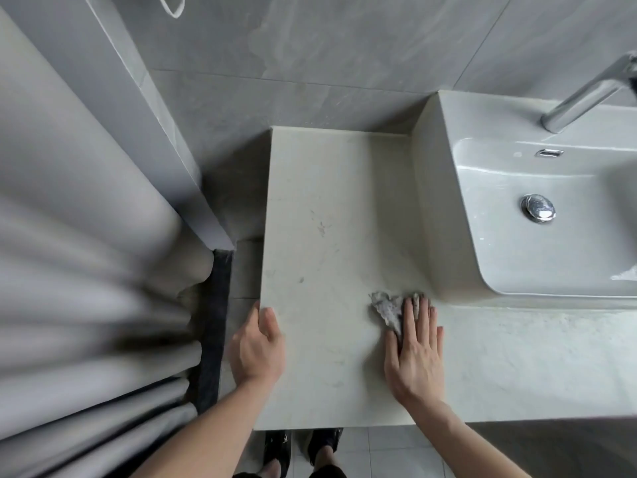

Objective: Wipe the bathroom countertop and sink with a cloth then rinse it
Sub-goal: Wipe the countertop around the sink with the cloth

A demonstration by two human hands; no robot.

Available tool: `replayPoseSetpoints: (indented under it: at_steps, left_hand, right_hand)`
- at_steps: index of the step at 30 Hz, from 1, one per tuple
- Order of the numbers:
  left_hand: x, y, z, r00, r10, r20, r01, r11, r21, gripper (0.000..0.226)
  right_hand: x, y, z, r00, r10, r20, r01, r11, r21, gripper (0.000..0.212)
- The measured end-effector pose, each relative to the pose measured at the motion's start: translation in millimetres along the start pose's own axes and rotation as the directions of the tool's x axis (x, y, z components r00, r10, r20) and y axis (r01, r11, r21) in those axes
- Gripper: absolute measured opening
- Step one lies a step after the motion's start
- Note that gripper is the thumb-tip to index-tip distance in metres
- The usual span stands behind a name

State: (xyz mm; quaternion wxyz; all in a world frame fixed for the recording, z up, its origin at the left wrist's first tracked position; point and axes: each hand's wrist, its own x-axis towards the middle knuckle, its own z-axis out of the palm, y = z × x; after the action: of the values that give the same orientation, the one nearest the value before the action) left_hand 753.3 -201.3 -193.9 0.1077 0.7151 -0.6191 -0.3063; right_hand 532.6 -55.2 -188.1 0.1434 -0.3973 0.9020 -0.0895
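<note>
A pale marble countertop [331,208] fills the middle of the head view, with faint marks on it. A small crumpled grey cloth [387,307] lies on it near the front left corner of the white sink [444,215]. My right hand [415,353] lies flat, fingers together, pressing down on the cloth; part of the cloth is hidden under the fingers. My left hand [258,346] grips the countertop's left edge, thumb on top and fingers hidden over the side.
The sink basin holds a chrome drain plug [537,208], and a chrome faucet [586,94] rises at its back right. Grey wall tiles stand behind. A grey curtain [79,270] hangs at the left. My dark shoes [303,446] show below the counter's front edge.
</note>
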Motion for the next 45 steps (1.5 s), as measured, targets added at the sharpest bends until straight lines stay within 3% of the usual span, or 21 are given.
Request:
replayPoseSetpoints:
  at_steps: [3,9,14,19,23,27,29,31,34,36,39,45]
  left_hand:
    - [-0.5,0.8,-0.2,1.000,-0.003,0.002,0.003,1.000,0.006,0.062]
    - [0.6,-1.4,0.3,0.999,0.030,-0.035,-0.031,0.999,-0.041,0.062]
    - [-0.4,-0.7,-2.6,1.000,0.014,-0.018,-0.016,0.993,-0.117,0.048]
    - [0.0,-4.4,-1.9,0.997,0.065,-0.031,-0.068,0.992,-0.110,0.060]
    - [-0.1,-6.2,-0.7,0.995,0.092,-0.042,-0.096,0.990,-0.100,0.067]
    - [-0.6,-6.9,-0.3,0.994,0.102,-0.042,-0.105,0.990,-0.098,0.064]
    - [-0.2,-8.2,0.6,0.994,0.102,-0.036,-0.105,0.990,-0.094,0.066]
    - [0.1,-9.1,2.0,0.993,0.109,-0.040,-0.112,0.990,-0.090,0.066]
    - [0.3,-8.8,2.0,0.994,0.104,-0.033,-0.106,0.992,-0.071,0.061]
    - [-0.2,-9.3,1.7,0.995,0.095,-0.023,-0.097,0.993,-0.066,0.059]
    - [-1.6,-7.5,-1.5,0.997,0.077,0.001,-0.077,0.995,-0.062,0.062]
    - [-4.6,4.5,-14.9,0.992,0.011,0.126,-0.015,0.999,0.036,0.058]
  right_hand:
    - [42.9,-44.6,6.7,0.999,-0.031,-0.029,0.032,0.999,0.022,0.069]
    - [79.0,-117.8,26.1,0.960,-0.273,0.053,0.272,0.962,0.025,0.066]
    - [26.8,-94.1,25.7,0.853,-0.507,0.125,0.504,0.862,0.062,0.062]
    - [-56.3,-47.5,11.7,0.828,-0.518,0.215,0.516,0.854,0.069,0.063]
    - [-80.7,15.6,-7.8,0.900,-0.391,0.192,0.400,0.917,-0.007,0.067]
    - [-58.1,94.6,-32.6,0.994,-0.008,0.108,0.017,0.997,-0.081,0.066]
    - [-37.6,130.8,-45.9,0.968,0.243,0.056,-0.240,0.970,-0.047,0.064]
    - [-19.2,147.5,-56.7,0.891,0.452,0.041,-0.452,0.892,0.011,0.065]
    - [-5.8,132.5,-54.4,0.811,0.585,0.005,-0.585,0.809,0.056,0.067]
    - [-9.2,110.2,-46.1,0.803,0.596,-0.010,-0.594,0.802,0.063,0.067]
    - [-22.2,78.6,-32.3,0.852,0.524,-0.004,-0.523,0.850,0.064,0.068]
    - [-47.8,34.0,-18.3,0.967,0.251,0.044,-0.255,0.956,0.147,0.074]
